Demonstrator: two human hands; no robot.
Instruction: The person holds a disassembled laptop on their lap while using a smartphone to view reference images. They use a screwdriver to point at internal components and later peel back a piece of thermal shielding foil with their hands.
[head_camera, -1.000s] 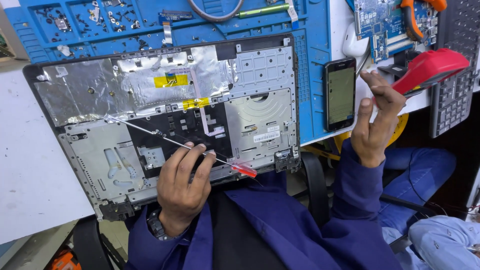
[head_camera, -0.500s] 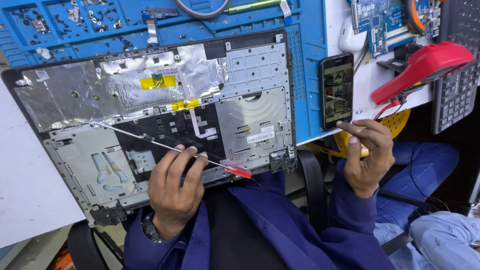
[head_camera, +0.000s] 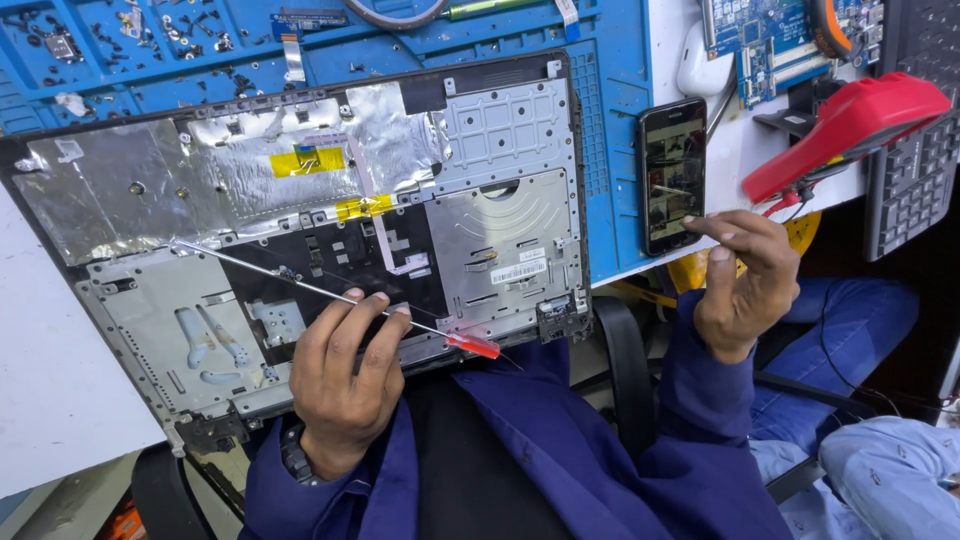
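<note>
Because the laptop base (head_camera: 300, 200) lies open and upside down on the blue work mat (head_camera: 610, 90), its inner metal plates and silver foil are all exposed to the person. At the far left of the mat, small screws and loose parts (head_camera: 190, 30) sit in shallow compartments, probably so they do not roll away. The near edge of the laptop base hangs a little over the table edge, close to the person's body.

The left hand (head_camera: 345, 385) rests on this near edge. Its fingers are curled loosely over a long thin screwdriver (head_camera: 310, 290), grasping the shaft near the small red handle (head_camera: 472, 346). The tip lies far to the left, on the metal plate, and the tool lies almost flat across the base, so it looks more rested than pressed.

To the right of the base, a dark phone (head_camera: 672, 175) lies on the mat edge with its screen lit, easy to see from the seat. Just near of it, the right hand (head_camera: 745, 285) is raised in the air, apart from the table. Its thumb and first fingers are pinched together, as if around something very small, but I cannot tell if anything is inside.

At the far right stands a red tool (head_camera: 850, 125), with a circuit board (head_camera: 765, 40) beyond it.
</note>
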